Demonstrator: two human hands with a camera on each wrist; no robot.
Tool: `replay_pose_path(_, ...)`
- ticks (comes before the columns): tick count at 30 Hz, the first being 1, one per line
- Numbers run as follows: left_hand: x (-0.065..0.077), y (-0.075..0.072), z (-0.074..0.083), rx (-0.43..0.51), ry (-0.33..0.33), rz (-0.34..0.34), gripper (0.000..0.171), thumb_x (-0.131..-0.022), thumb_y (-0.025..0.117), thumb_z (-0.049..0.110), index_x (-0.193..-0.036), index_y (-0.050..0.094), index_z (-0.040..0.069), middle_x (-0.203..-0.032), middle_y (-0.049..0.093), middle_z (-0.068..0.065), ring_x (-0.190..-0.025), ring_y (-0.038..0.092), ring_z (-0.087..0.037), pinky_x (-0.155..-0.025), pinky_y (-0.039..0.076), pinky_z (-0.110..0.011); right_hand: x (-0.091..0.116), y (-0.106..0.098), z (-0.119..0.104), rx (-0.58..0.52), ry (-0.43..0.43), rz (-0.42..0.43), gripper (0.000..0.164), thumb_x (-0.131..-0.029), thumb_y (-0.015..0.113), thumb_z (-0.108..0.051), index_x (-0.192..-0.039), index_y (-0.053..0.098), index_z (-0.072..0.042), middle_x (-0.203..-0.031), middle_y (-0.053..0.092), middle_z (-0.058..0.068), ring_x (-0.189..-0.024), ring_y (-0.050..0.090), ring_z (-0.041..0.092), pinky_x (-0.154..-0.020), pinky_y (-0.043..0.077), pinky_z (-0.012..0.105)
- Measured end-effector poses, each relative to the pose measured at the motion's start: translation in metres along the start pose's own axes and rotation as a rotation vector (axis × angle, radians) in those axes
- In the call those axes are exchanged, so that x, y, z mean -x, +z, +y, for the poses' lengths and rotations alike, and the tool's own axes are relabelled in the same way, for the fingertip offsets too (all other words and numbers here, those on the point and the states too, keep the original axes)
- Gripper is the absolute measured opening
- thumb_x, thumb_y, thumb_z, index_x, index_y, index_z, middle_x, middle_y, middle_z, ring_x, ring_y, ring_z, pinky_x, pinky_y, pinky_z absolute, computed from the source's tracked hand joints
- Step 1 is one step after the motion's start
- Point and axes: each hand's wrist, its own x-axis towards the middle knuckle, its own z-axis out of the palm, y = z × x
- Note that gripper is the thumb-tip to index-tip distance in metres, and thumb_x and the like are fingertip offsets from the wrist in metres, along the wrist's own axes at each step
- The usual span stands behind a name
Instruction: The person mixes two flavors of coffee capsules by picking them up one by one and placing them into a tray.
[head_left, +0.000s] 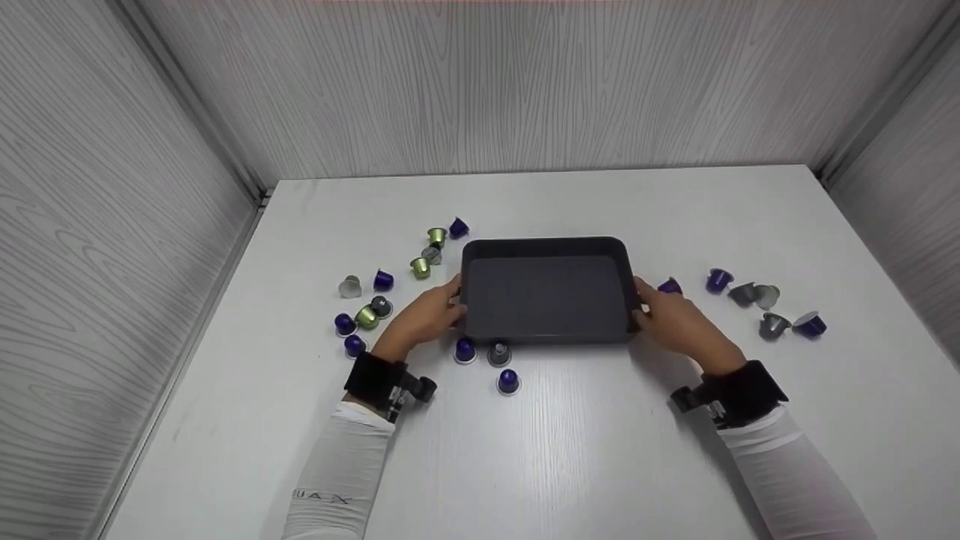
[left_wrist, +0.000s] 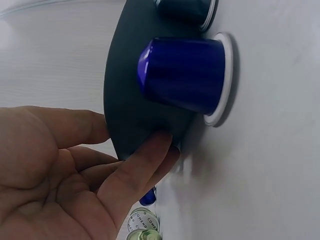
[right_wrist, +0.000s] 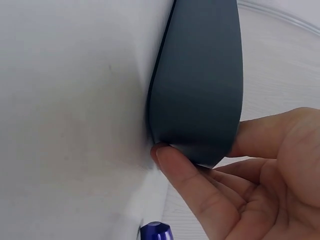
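A dark grey rectangular tray (head_left: 551, 296) lies in the middle of the white table, nothing inside it. My left hand (head_left: 429, 313) grips its left end, and my right hand (head_left: 670, 319) grips the right end. In the left wrist view, fingers (left_wrist: 135, 172) curl under the tray's side (left_wrist: 132, 100). The right wrist view shows fingertips low on the tray wall (right_wrist: 200, 85), close to the tabletop. By the tray's near left corner stand a blue coffee capsule (head_left: 465, 350) and a grey capsule (head_left: 499, 353); another blue capsule (head_left: 508, 382) is nearer to me.
Several purple, green and grey capsules, among them a green one (head_left: 367, 317), are scattered left of the tray. More lie to the right, including a purple capsule (head_left: 718, 280) and a grey one (head_left: 773, 326). Wood-grain panels (head_left: 480, 90) enclose the white table (head_left: 555, 465).
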Motion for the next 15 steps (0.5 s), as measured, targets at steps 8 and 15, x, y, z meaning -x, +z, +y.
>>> replay_pose_path(8, 0.0057, 0.0012, 0.0009, 0.026, 0.019, -0.008, 0.064, -0.097, 0.051, 0.009, -0.153, 0.024, -0.001, -0.139, 0.051, -0.022, -0.116, 0.059, -0.032, -0.099, 0.044, -0.042, 0.0054, -0.0007, 0.0000, -0.016, -0.015, -0.016, 0.062, -0.098, 0.050, -0.011, -0.150, 0.023, 0.010, -0.128, 0.055, 0.032, -0.108, 0.060, 0.044, -0.081, 0.051, 0.051)
replay_pose_path(15, 0.0014, -0.0005, 0.0006, 0.065, -0.064, -0.010, 0.069, -0.099, 0.054, 0.017, -0.153, 0.018, -0.005, -0.147, 0.043, -0.020, -0.120, 0.057, -0.032, -0.104, 0.041, -0.040, 0.0088, -0.0069, 0.0007, -0.033, -0.009, 0.000, 0.063, -0.099, 0.053, -0.017, -0.150, 0.025, 0.009, -0.132, 0.055, 0.027, -0.112, 0.059, 0.043, -0.089, 0.048, 0.053)
